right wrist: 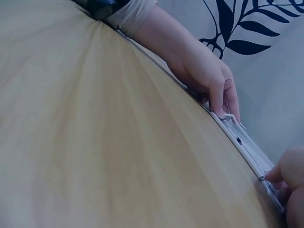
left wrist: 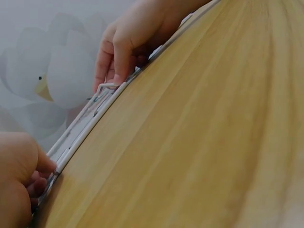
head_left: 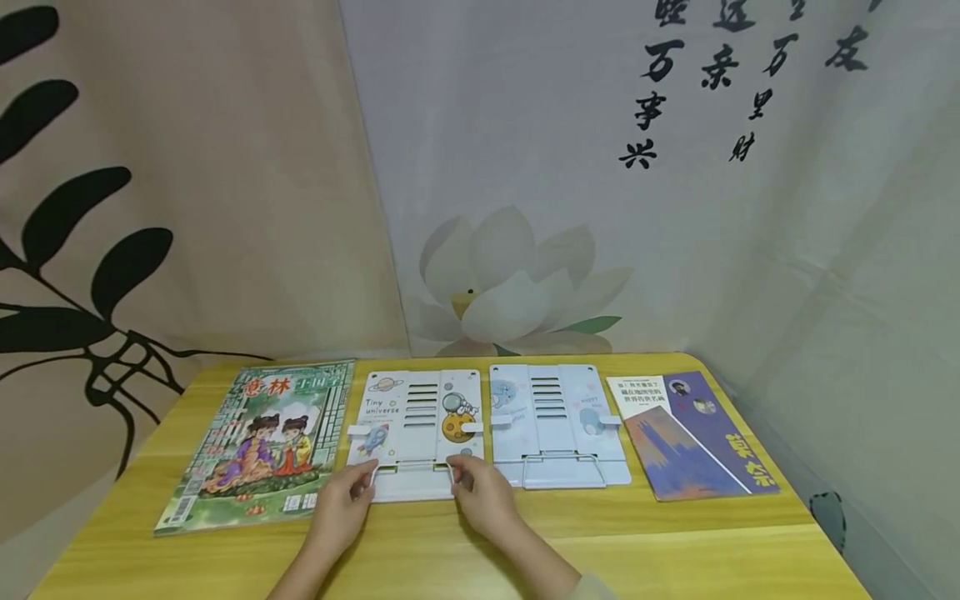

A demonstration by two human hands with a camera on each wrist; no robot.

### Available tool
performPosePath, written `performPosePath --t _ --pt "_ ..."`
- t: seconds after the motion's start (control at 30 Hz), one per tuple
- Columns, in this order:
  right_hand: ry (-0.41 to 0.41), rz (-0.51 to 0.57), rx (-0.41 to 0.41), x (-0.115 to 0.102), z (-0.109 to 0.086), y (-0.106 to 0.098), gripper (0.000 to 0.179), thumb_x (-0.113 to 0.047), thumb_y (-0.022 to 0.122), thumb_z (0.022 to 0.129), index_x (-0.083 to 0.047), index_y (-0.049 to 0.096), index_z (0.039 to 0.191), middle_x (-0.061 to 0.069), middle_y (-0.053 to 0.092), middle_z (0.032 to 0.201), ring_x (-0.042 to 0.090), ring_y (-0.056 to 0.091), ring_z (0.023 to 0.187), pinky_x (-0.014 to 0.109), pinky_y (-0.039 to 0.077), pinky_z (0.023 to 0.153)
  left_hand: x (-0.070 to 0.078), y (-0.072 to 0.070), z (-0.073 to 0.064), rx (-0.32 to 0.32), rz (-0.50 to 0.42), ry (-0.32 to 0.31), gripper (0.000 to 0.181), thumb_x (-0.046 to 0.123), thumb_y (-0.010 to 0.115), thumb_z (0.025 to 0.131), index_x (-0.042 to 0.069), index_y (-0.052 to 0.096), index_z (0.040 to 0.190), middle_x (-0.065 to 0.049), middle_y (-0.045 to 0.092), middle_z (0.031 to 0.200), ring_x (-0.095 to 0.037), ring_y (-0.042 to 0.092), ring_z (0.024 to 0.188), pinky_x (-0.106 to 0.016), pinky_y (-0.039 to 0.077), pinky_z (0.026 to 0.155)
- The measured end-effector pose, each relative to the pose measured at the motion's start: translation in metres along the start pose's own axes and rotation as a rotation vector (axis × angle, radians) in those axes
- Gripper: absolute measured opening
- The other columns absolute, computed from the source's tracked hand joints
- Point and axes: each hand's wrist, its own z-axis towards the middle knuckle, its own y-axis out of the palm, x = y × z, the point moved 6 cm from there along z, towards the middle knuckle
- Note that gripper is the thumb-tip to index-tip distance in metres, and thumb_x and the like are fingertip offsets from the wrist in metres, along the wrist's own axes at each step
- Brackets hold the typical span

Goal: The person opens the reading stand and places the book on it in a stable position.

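Observation:
A white folding book stand [head_left: 390, 489] printed "Tiny universe", with a planet, rocket and astronaut, lies flat near the table's middle. My left hand [head_left: 341, 506] pinches the left end of its white wire bracket between thumb and fingers. At the bracket's right end, my right hand [head_left: 483, 497] pinches the wire the same way. The left wrist view shows the wire bracket [left wrist: 76, 124] slightly raised off the panel, spanning both hands. Just right of it lies a second book stand [head_left: 512, 473], pale blue with an elephant print, its own wire bracket [head_left: 564, 486] along the lower edge.
An illustrated magazine [head_left: 262, 450] lies left of the stands. On the right is a purple and white book [head_left: 697, 433]. The yellow wood-grain table [head_left: 420, 554] ends at a printed curtain [head_left: 525, 125] behind.

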Motion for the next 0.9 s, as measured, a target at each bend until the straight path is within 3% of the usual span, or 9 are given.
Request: performPosePath --t 0.1,0.27,0.37,0.7,0.9 --pt "0.004 0.021 -0.021 0.001 -0.001 0.001 0.039 0.007 0.069 0.076 -0.007 0.066 0.112 -0.009 0.060 0.083 0.001 0.048 0.060 0.021 0.042 0.059 0.000 0.000 -0.002 -0.001 -0.012 0.018 0.034 -0.016 0.066 0.075 -0.003 0.069 0.107 -0.003 0.055 0.076 -0.013 0.048 0.069 -0.025 0.042 0.060" --pt "-0.001 0.032 -0.043 0.002 -0.001 0.003 0.038 0.006 0.068 0.078 -0.013 0.062 0.111 -0.009 0.059 0.085 0.000 0.049 0.060 0.021 0.042 0.058 0.002 -0.001 -0.005 0.039 -0.047 0.116 0.038 -0.020 0.067 0.070 0.001 0.065 0.101 0.002 0.051 0.074 -0.009 0.046 0.068 -0.025 0.042 0.058" --pt "-0.008 0.041 -0.048 0.002 -0.001 0.003 0.038 0.006 0.068 0.078 -0.015 0.061 0.110 -0.009 0.059 0.085 0.000 0.049 0.060 0.021 0.042 0.057 0.003 -0.001 -0.004 0.041 -0.050 0.142 0.041 -0.023 0.068 0.068 0.003 0.064 0.100 0.003 0.049 0.073 -0.008 0.045 0.068 -0.024 0.041 0.057" --pt "-0.034 0.157 0.029 0.001 0.004 -0.013 0.030 0.003 0.072 0.079 -0.007 0.070 0.107 -0.005 0.065 0.083 0.001 0.046 0.056 0.020 0.042 0.050 0.001 -0.012 0.004 -0.087 -0.123 -0.019 0.028 -0.008 0.067 0.082 0.000 0.068 0.109 0.001 0.059 0.078 -0.010 0.053 0.072 -0.025 0.047 0.063" --pt "-0.074 0.180 0.146 -0.002 0.018 -0.043 0.024 0.001 0.071 0.083 0.000 0.069 0.107 0.007 0.068 0.088 0.008 0.049 0.060 0.019 0.041 0.048 0.007 -0.031 0.024 -0.060 -0.098 -0.042 0.026 0.000 0.064 0.089 -0.001 0.066 0.115 -0.002 0.063 0.084 -0.016 0.058 0.078 -0.026 0.047 0.064"
